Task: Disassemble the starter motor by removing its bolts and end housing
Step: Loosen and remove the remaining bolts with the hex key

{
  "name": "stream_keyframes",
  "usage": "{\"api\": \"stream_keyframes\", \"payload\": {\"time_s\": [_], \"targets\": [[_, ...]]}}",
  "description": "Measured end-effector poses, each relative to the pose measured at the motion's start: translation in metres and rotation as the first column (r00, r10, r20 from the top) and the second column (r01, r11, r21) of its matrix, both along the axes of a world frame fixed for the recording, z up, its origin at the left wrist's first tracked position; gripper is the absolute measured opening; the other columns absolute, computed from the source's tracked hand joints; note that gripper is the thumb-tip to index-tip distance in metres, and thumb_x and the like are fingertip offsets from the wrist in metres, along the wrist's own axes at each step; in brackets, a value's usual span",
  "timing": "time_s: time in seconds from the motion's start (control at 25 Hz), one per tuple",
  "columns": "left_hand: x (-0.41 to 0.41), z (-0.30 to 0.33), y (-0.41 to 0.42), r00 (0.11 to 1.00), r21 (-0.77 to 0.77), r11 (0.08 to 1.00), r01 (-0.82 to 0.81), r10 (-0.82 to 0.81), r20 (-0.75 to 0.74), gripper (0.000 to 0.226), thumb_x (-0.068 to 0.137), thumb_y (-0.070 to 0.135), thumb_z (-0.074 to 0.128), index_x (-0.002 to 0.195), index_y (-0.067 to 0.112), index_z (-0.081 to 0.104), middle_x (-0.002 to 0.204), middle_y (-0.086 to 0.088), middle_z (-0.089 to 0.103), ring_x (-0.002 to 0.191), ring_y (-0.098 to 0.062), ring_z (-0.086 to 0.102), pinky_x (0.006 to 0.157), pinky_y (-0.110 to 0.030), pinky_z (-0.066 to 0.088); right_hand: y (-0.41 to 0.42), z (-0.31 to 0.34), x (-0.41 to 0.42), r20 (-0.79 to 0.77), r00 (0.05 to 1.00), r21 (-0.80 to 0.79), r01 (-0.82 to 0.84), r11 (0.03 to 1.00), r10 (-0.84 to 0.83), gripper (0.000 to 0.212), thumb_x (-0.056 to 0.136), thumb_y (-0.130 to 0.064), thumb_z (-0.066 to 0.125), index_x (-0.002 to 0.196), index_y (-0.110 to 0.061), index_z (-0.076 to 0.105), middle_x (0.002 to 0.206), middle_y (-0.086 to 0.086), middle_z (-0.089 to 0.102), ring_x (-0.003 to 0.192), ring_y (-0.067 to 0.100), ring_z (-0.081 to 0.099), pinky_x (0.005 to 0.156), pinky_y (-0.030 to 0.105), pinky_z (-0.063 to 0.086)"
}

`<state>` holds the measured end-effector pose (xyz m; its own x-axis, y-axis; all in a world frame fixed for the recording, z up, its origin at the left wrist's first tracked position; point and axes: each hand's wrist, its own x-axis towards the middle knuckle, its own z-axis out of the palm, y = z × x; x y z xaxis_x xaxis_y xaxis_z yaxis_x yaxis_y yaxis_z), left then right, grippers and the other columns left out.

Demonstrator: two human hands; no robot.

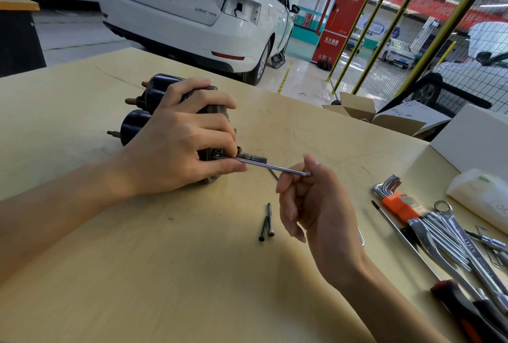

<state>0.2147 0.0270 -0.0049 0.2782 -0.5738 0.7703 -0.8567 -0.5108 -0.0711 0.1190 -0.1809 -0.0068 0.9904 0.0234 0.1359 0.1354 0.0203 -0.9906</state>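
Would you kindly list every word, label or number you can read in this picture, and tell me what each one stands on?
"消火栓": white characters at the top of the red cabinet behind the car.
"灭火器箱": seemingly this, on the cabinet's lower panel; blurred.
White car: round badge and boot lettering, too blurred to read.
Wrenches: stamped marks too small to read.
Red banner: unreadable.
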Motion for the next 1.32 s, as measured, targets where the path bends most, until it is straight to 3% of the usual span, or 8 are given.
{"api": "stream_keyframes", "payload": {"time_s": [1.04, 1.32], "targets": [[-0.0016, 0.0003, 0.0007, 1.000, 0.015, 1.000, -0.008, 0.008, -0.002, 0.026, 0.088, 0.048, 0.067, 0.080, 0.025, 0.075, 0.093, 0.014, 0.071, 0.124, -0.021, 0.054, 0.114, -0.047, 0.024, 0.0001, 0.0000, -0.0023, 0.024, 0.999, 0.016, -0.035, 0.999, 0.035, 0.040, 0.085, -0.041, 0.041, 0.069, -0.011, 0.063, 0.047, 0.007, 0.040, 0.038, 0.017, 0.036, 0.037, 0.023, 0.028], [-0.0017, 0.0008, 0.0002, 1.000, 0.010, 1.000, -0.013, 0.013, 0.000, 0.025, 0.088, 0.048, 0.067, 0.080, 0.025, 0.075, 0.092, 0.015, 0.071, 0.123, -0.020, 0.055, 0.113, -0.046, 0.024, -0.0018, 0.0004, -0.0028, 0.072, 0.997, -0.053, 0.000, 0.999, 0.004, 0.029, 0.080, -0.021, 0.038, 0.075, -0.007, 0.063, 0.050, 0.008, 0.041, 0.040, 0.019, 0.036, 0.038, 0.025, 0.026]]}}
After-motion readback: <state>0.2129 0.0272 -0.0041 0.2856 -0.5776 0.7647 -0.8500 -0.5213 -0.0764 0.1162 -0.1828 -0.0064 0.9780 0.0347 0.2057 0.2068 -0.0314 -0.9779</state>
